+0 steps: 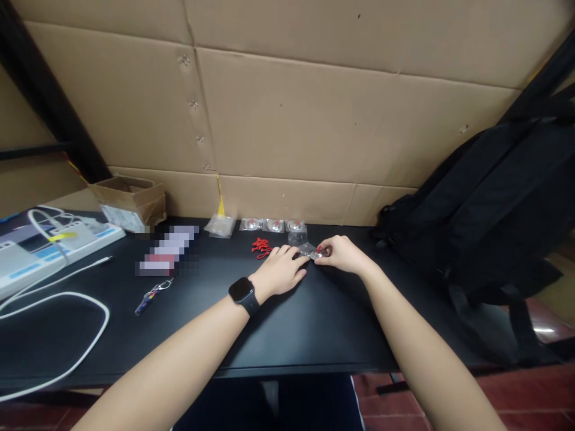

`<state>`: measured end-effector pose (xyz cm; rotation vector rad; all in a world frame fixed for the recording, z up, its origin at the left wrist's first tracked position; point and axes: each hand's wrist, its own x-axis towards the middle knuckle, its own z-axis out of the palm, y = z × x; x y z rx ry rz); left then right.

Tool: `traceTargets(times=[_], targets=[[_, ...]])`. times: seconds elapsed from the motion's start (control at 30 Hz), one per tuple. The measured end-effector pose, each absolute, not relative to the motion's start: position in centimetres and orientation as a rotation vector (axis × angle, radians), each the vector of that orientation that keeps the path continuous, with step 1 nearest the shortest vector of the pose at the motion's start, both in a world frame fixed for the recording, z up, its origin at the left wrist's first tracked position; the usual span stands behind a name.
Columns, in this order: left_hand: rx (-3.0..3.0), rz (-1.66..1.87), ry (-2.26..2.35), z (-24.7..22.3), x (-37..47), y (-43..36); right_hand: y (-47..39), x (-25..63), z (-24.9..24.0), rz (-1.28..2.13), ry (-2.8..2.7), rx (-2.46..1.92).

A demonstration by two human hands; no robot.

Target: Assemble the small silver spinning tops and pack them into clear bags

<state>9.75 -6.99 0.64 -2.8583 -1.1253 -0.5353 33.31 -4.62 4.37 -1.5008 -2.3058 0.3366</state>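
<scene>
My right hand (344, 254) is closed in a pinch on a shiny, clear round piece (318, 254) with a bit of red at its top. A small clear plastic bag (306, 247) lies against that piece, and I cannot tell whether the piece is inside it. My left hand (282, 270), below a black watch (242, 292), rests on the table with fingers stretched out and thumb apart, its fingertips touching the bag. Just beyond it lies a small heap of red cords (260, 244). Behind stand bagged round pieces with red marks (275, 225) in a row.
A stack of clear bags (220, 225) lies by the cardboard wall (287, 137). Leftward are an open carton (135, 200), a keychain (153, 296), a white power strip (58, 254) and looping white cable (106, 317). A black backpack (489, 191) takes up the right side.
</scene>
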Motion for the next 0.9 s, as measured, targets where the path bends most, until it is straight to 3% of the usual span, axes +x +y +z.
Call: traceTargets(times=[0.43,0.9], targets=[[-3.005,-0.526,-1.074,0.7,8.9,-6.6,-3.9,32.8,2.8,0.236,-2.263,-1.437],[-3.109,-0.568,-1.1,0.4,8.2,-6.7,-4.0,33.3,2.7,0.674,-2.195,-1.27]])
